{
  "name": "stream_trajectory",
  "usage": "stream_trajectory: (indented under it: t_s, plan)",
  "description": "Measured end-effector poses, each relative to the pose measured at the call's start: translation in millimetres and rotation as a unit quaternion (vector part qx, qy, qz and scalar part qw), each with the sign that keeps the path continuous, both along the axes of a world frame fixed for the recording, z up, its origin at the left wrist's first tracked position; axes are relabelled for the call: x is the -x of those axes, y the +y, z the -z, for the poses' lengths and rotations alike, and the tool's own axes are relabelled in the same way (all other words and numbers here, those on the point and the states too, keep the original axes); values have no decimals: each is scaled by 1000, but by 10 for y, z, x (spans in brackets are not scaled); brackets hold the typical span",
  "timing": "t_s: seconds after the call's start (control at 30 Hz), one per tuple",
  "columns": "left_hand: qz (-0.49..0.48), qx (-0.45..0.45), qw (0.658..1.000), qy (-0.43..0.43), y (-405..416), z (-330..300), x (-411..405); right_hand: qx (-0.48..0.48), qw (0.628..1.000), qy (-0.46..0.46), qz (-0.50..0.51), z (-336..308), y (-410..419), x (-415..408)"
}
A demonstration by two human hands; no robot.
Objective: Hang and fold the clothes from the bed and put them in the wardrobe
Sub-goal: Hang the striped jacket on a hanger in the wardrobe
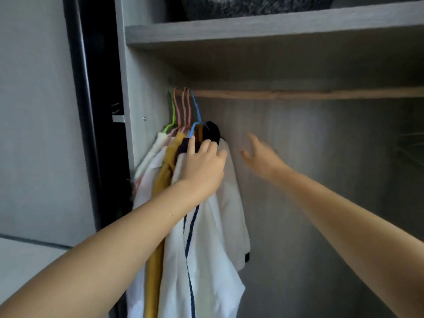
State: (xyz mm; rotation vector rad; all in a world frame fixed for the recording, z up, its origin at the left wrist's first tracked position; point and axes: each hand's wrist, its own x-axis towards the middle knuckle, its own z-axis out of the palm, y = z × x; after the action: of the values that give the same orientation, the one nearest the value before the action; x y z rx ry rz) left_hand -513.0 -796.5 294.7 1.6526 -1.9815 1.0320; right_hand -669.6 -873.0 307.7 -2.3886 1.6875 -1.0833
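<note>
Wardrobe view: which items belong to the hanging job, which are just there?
Job: hung clothes, coloured hangers, wooden rail, left hand on the clothes, right hand open beside them.
Bystanders: upper shelf, fluffy grey item on it.

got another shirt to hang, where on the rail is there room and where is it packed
The wooden rail is bare from the blue hanger rightward to the frame edge. It is crowded at the left end: the hangers and shirts bunch against the wardrobe side wall, where the left hand grips them. The right hand hangs open in the free space.
</note>
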Motion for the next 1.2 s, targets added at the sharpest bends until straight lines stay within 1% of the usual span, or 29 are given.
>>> stream_trajectory:
  t_s: [0.1, 0.2, 0.3, 0.37, 0.5, 0.63, 0.7, 0.77, 0.87, 0.93, 1.03, 1.13, 1.2]
  plan:
    - [107, -32, 993, 39, 97, 267, 406, -8, 998, 34, 61, 399, 381, 520]
    - [232, -41, 970, 61, 210, 689, 895, -37, 988, 76, 132, 884, 896, 1105]
    - [370, -46, 923, 98, 415, 1204, 1445, -68, 974, 92, 196, 1409, 1549, 1682]
    - [437, -74, 889, 115, 620, 1527, 1818, -69, 966, 95, 231, 1731, 2035, 1989]
    - [532, -157, 827, 91, 1135, 2148, 2522, -84, 945, 89, 303, 2334, 3071, 2514]
    - [547, -283, 788, 6, 1697, 2622, 3189, -118, 904, 53, 407, 2866, 4149, 2995]
    - [560, -318, 765, -7, 2006, 2788, 3550, -161, 872, 44, 460, 3091, 4670, 3202]
    - [576, -341, 743, -11, 2363, 2909, 3924, -199, 840, 15, 505, 3280, 5189, 3398]
    - [575, -384, 721, -46, 2954, 3125, 4478, -207, 801, -44, 561, 3460, 5991, 3676]
    - [560, -419, 711, -75, 3373, 3279, 4820, -221, 772, -47, 594, 3574, 6529, 3859]
    - [558, -452, 687, -106, 3984, 3476, 5278, -253, 712, -50, 653, 3726, 7283, 4102]
    - [571, -492, 645, -126, 4551, 3585, 5654, -267, 654, -86, 703, 3822, 7921, 4265]
    - [585, -504, 622, -131, 4865, 3615, 5890, -279, 618, -105, 728, 3861, 8247, 4363]
